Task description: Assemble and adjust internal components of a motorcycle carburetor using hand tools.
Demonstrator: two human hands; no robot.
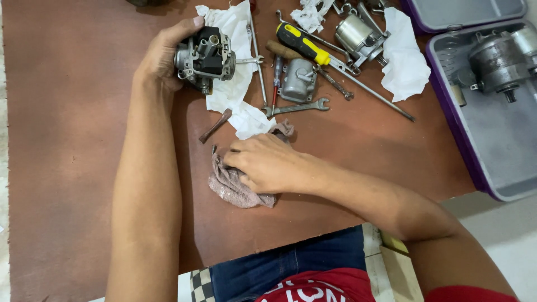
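Note:
My left hand (162,53) grips a small metal carburettor body (205,56) at the far left of the brown mat, over a white paper tissue (235,84). My right hand (268,165) rests on a grey-pink rag (232,187) nearer to me, fingers closed over it. A thin dark metal piece (215,126) lies between the two hands. A metal float bowl (298,80) sits just right of the tissue.
Tools lie at the back: a yellow-and-black screwdriver (305,45), an open-ended spanner (296,107), a long rod (375,92), a shiny cylinder part (358,33) and more tissue (405,56). A purple-rimmed grey tray (492,151) with a motor part (498,61) stands right.

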